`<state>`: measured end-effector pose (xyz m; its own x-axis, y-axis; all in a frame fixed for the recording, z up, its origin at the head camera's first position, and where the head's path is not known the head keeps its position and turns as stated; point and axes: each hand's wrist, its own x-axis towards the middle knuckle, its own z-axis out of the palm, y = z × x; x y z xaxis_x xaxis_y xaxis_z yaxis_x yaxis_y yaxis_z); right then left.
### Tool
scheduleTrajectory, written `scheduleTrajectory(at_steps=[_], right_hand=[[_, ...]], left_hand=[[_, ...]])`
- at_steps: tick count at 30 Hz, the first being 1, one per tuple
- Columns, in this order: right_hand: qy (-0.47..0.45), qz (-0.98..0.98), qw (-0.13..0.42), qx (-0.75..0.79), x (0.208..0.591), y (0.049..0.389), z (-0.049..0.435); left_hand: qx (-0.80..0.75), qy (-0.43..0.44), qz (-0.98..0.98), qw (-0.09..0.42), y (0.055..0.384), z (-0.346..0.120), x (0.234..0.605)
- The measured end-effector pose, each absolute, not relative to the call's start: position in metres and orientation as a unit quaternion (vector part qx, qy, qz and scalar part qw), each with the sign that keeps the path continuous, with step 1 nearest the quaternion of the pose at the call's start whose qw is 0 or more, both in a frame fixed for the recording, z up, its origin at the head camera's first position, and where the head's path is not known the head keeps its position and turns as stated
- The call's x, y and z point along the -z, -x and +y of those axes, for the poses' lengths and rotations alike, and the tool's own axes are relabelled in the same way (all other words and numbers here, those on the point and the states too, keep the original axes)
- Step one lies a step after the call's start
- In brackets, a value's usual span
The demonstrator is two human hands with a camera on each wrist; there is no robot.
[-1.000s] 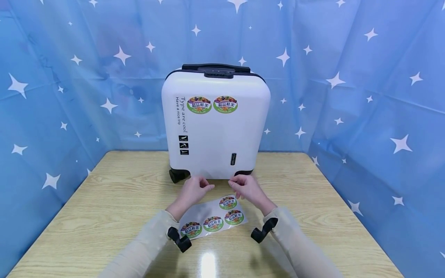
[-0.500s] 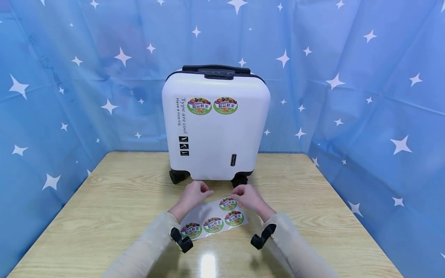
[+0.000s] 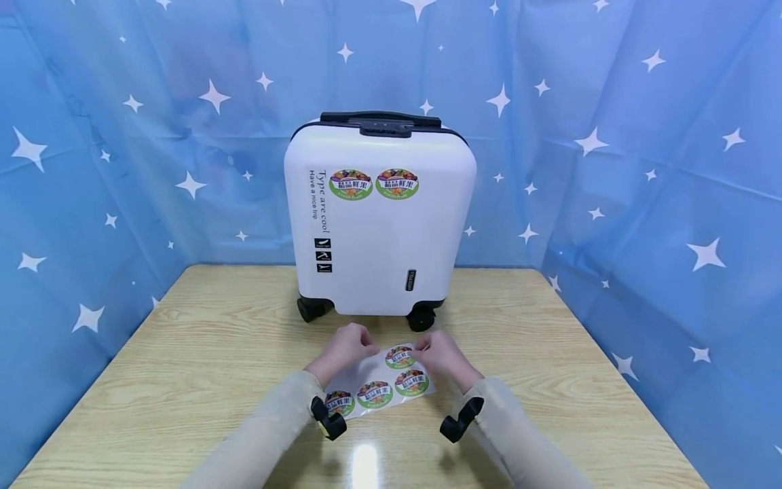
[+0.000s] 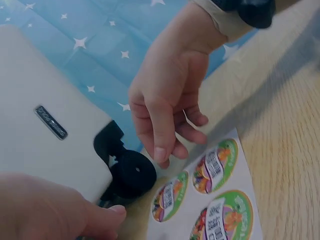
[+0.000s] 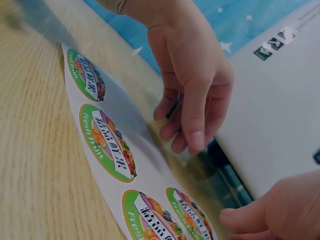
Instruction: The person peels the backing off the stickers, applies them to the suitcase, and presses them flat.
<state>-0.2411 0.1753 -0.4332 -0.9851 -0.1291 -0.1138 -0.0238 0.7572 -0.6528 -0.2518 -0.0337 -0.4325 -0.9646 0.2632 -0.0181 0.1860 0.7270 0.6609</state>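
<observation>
- The sticker sheet (image 3: 364, 372) lies on the near half of the table (image 3: 214, 353), in front of the suitcase and between your wrists, its right end angled slightly away from you.
- Four oval fruit stickers (image 3: 375, 394) are on it: three in a row along the near edge and one at the far right.
- Your left hand (image 3: 346, 350) is by the sheet's far edge, fingers loosely bent, a narrow gap between thumb and forefinger, and nothing in it.
- Your right hand (image 3: 441, 353) is at the far right corner, thumb and forefinger nearly together; you cannot tell here whether they pinch the sheet.
- Black straps (image 3: 330, 421) sit on both your wrists, over pale sleeves (image 3: 256, 435).
- Beyond your hands, the white suitcase (image 3: 375, 238) stands upright, with two matching stickers (image 3: 397, 184) side by side high on its front and its black handle (image 3: 380, 118) on top.
- A blue star-patterned curtain (image 3: 183, 136) hangs behind and at both sides.
</observation>
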Motion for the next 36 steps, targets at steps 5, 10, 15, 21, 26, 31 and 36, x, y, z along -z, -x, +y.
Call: scheduleTrajectory(at_steps=[5, 10, 15, 21, 26, 31, 36], right_hand=[[0.038, 0.932, 0.084, 0.351, 0.434, 0.238, 0.179], [0.023, 0.933, 0.096, 0.347, 0.437, 0.238, 0.179], [0.01, 0.932, 0.1, 0.349, 0.439, 0.24, 0.177], [0.02, 0.933, 0.097, 0.347, 0.442, 0.24, 0.176], [0.026, 0.929, 0.106, 0.353, 0.442, 0.238, 0.176], [0.043, 0.924, 0.102, 0.365, 0.441, 0.234, 0.176], [0.041, 0.926, 0.096, 0.364, 0.441, 0.233, 0.176]], left_hand=[[-0.333, -0.12, 0.934, 0.057, 0.254, -0.03, 0.437], [-0.324, -0.131, 0.935, 0.054, 0.257, -0.026, 0.44], [-0.316, -0.145, 0.936, 0.057, 0.26, -0.022, 0.441], [-0.299, -0.141, 0.941, 0.067, 0.261, -0.017, 0.441], [-0.288, -0.144, 0.945, 0.058, 0.262, -0.013, 0.443], [-0.265, -0.139, 0.953, 0.053, 0.264, -0.01, 0.445], [-0.243, -0.136, 0.959, 0.05, 0.266, -0.008, 0.446]])
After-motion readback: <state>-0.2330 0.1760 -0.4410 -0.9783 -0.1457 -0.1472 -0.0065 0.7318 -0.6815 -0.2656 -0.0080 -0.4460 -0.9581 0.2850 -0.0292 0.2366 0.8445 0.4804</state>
